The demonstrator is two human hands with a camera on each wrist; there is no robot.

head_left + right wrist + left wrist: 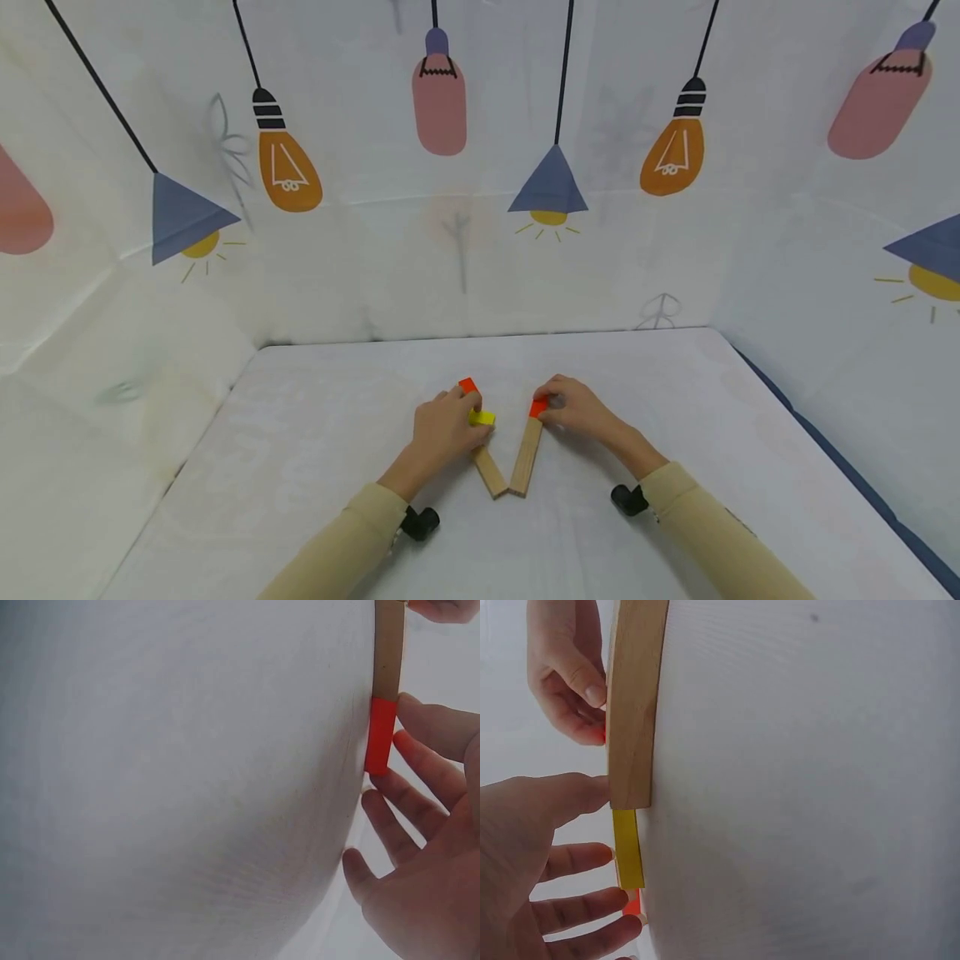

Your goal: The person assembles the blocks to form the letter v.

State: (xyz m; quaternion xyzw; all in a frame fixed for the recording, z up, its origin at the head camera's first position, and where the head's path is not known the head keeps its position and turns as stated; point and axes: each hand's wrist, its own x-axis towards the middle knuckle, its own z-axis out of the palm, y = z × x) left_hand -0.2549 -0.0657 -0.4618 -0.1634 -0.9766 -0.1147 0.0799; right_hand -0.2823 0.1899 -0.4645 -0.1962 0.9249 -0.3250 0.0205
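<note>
White creased backdrop (360, 258), printed hanging lamps (549, 183), bulbs (291, 171); white tabletop (330, 417) below.

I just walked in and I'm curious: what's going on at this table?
A person is handling coloured blocks at two wooden strips. The left hand holds a yellow block by the left strip, with a red block just beyond. The right hand pinches a second red block at the far end of the right strip. The strips form a V on the white table, near ends meeting or almost so.
</note>
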